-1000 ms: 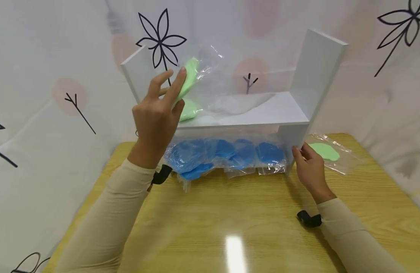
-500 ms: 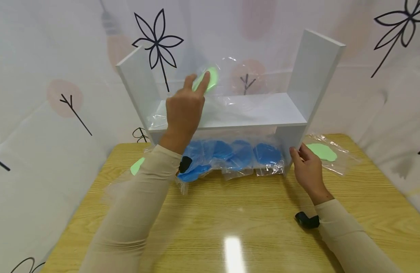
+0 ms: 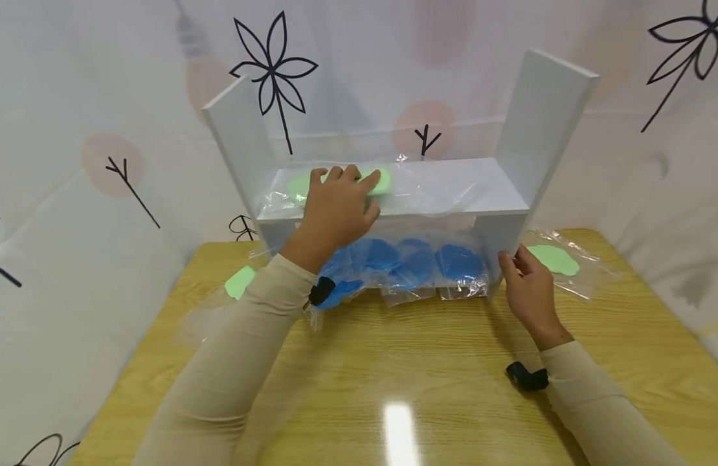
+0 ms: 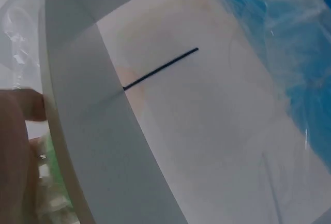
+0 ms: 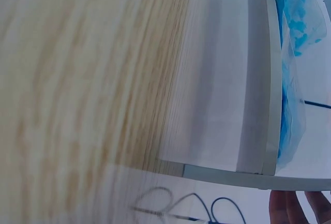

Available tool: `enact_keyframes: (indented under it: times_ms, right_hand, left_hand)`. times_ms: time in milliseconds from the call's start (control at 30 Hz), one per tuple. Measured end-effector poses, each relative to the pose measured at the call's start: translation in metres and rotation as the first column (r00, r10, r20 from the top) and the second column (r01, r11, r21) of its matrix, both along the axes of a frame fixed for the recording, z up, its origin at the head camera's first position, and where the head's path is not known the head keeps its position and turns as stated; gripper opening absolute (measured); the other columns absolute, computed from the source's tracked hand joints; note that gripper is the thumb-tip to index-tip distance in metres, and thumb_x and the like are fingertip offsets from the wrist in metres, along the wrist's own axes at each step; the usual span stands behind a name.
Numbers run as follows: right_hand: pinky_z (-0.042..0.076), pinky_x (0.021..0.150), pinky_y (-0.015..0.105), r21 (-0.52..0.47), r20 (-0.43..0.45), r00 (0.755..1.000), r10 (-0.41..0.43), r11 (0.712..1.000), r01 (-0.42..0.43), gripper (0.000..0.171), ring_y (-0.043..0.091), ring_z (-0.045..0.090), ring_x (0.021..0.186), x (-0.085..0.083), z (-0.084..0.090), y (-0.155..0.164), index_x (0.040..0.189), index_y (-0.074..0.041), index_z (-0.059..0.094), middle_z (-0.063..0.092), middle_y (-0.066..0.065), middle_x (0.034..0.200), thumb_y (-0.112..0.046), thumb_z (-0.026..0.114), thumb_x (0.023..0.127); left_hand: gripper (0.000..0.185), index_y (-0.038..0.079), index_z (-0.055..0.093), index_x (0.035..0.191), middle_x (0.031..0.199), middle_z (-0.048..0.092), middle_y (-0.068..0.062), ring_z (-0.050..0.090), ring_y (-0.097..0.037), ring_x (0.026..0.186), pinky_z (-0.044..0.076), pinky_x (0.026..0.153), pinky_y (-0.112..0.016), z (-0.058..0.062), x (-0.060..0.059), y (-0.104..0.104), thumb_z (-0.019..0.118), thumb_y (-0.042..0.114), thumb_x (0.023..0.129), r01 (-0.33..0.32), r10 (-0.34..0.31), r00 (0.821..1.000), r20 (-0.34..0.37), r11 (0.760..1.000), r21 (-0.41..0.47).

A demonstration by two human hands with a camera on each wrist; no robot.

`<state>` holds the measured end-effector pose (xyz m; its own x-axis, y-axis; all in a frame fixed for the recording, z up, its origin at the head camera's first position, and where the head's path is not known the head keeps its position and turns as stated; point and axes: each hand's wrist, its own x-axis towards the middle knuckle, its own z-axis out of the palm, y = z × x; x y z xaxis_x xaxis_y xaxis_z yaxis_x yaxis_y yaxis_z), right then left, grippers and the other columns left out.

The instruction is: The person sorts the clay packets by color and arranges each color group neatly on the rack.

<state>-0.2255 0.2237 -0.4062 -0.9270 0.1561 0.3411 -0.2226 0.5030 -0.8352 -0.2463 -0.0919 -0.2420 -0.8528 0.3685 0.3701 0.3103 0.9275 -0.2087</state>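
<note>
In the head view, a white shelf unit (image 3: 542,129) stands on the table. My left hand (image 3: 338,210) rests over its upper board, fingers spread on a light green flat piece (image 3: 382,182) in a clear plastic bag. Another bagged green piece (image 3: 297,186) lies to its left, partly behind the hand. My right hand (image 3: 530,294) holds the unit's right side panel low down, thumb at the front edge. The right wrist view shows its fingers (image 5: 284,208) against the panel. In the left wrist view, part of my left hand (image 4: 15,146) appears beside the board edge.
Several bagged blue flat pieces (image 3: 414,262) fill the lower level, their bags overhanging the front. One bagged green piece (image 3: 552,259) lies on the wooden table (image 3: 428,362) right of the unit; another green piece (image 3: 239,282) lies left. A patterned cloth (image 3: 131,84) hangs behind.
My left hand has carried a bagged green piece rightward and down onto the upper board, and its fingers have loosened on it. My right hand has stayed on the side panel.
</note>
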Motion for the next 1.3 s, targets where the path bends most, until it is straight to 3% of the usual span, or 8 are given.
enact_keyframes:
  times_ms: [133, 267, 467, 600, 800, 1000, 1167, 1300]
  right_hand:
    - [0.047, 0.084, 0.007, -0.006, 0.000, 1.000, -0.007, 1.000, 0.007, 0.049, 0.040, 0.056, 0.127, 0.000, 0.001, 0.000, 0.148, -0.014, 0.050, 0.057, 0.019, 0.143, -0.036, 0.047, 0.105]
    - [0.048, 0.083, 0.007, -0.015, 0.001, 1.000, 0.003, 1.000, -0.003, 0.048, 0.042, 0.055, 0.128, 0.000, 0.001, -0.001, 0.149, -0.017, 0.049, 0.055, 0.020, 0.144, -0.036, 0.047, 0.105]
    - [0.048, 0.084, 0.008, -0.010, 0.002, 1.000, -0.004, 1.000, 0.004, 0.048, 0.040, 0.056, 0.128, 0.000, 0.001, 0.000, 0.149, -0.017, 0.049, 0.056, 0.019, 0.144, -0.035, 0.048, 0.105]
    - [0.053, 0.097, 0.023, 0.006, -0.014, 1.000, -0.003, 1.000, 0.003, 0.047, 0.039, 0.055, 0.129, -0.002, 0.005, 0.003, 0.149, -0.019, 0.048, 0.055, 0.020, 0.144, -0.035, 0.047, 0.105]
    - [0.053, 0.098, 0.026, 0.007, 0.027, 1.000, -0.001, 1.000, 0.001, 0.049, 0.040, 0.054, 0.130, 0.001, 0.004, 0.005, 0.151, -0.019, 0.046, 0.053, 0.019, 0.147, -0.037, 0.045, 0.105]
    - [0.050, 0.088, 0.011, 0.004, 0.020, 1.000, -0.007, 1.000, 0.007, 0.049, 0.040, 0.055, 0.129, 0.001, 0.005, 0.005, 0.151, -0.019, 0.046, 0.053, 0.018, 0.147, -0.036, 0.046, 0.105]
    - [0.053, 0.099, 0.027, 0.010, 0.037, 0.999, -0.012, 1.000, 0.011, 0.050, 0.039, 0.054, 0.130, 0.001, 0.003, 0.006, 0.152, -0.021, 0.044, 0.053, 0.017, 0.147, -0.038, 0.045, 0.105]
    - [0.053, 0.100, 0.028, 0.008, 0.031, 0.999, -0.011, 1.000, 0.010, 0.049, 0.039, 0.054, 0.130, 0.000, 0.001, 0.006, 0.152, -0.021, 0.045, 0.054, 0.018, 0.146, -0.037, 0.046, 0.105]
  left_hand:
    - [0.062, 0.031, 0.022, 0.160, 0.160, 0.036, -0.003, 0.033, -0.026, 0.148, 0.010, 0.124, -0.059, -0.001, 0.003, 0.000, 0.030, 0.056, 0.104, 0.006, -0.011, 0.993, 0.115, 0.999, 0.040]
    - [0.060, 0.027, 0.029, 0.159, 0.163, 0.032, -0.005, 0.024, -0.025, 0.153, -0.002, 0.127, -0.050, -0.007, 0.014, -0.013, 0.037, 0.050, 0.104, 0.161, -0.151, 0.986, -0.070, 0.972, 0.170]
    - [0.036, 0.007, 0.065, 0.127, 0.127, 0.063, -0.017, 0.055, -0.035, 0.121, 0.042, 0.104, -0.050, -0.020, 0.046, -0.062, 0.054, 0.018, 0.095, 0.574, -0.373, 0.739, -0.561, 0.784, 0.235]
    - [0.032, 0.003, 0.066, 0.119, 0.115, 0.064, -0.019, 0.056, -0.038, 0.107, 0.043, 0.088, -0.052, -0.033, 0.060, -0.097, 0.053, 0.011, 0.091, 0.618, -0.330, 0.686, -0.648, 0.734, 0.281]
    - [0.031, 0.000, 0.065, 0.118, 0.111, 0.063, -0.022, 0.055, -0.041, 0.102, 0.040, 0.083, -0.053, -0.062, 0.069, -0.146, 0.052, 0.008, 0.091, 0.543, -0.246, 0.734, -0.633, 0.772, 0.330]
    - [0.031, -0.003, 0.064, 0.119, 0.112, 0.061, -0.026, 0.054, -0.044, 0.101, 0.042, 0.087, -0.057, -0.090, 0.061, -0.189, 0.056, -0.005, 0.090, 0.327, -0.078, 0.861, -0.503, 0.841, 0.430]
    - [0.037, -0.002, 0.056, 0.133, 0.126, 0.054, -0.030, 0.051, -0.048, 0.110, 0.042, 0.092, -0.063, -0.115, 0.049, -0.217, 0.054, 0.003, 0.096, -0.007, 0.103, 0.983, -0.151, 0.846, 0.533]
    - [0.053, 0.004, 0.036, 0.151, 0.148, 0.035, -0.034, 0.037, -0.055, 0.131, 0.038, 0.100, -0.069, -0.130, 0.042, -0.232, 0.050, 0.016, 0.102, -0.255, 0.137, 0.956, 0.260, 0.825, 0.504]
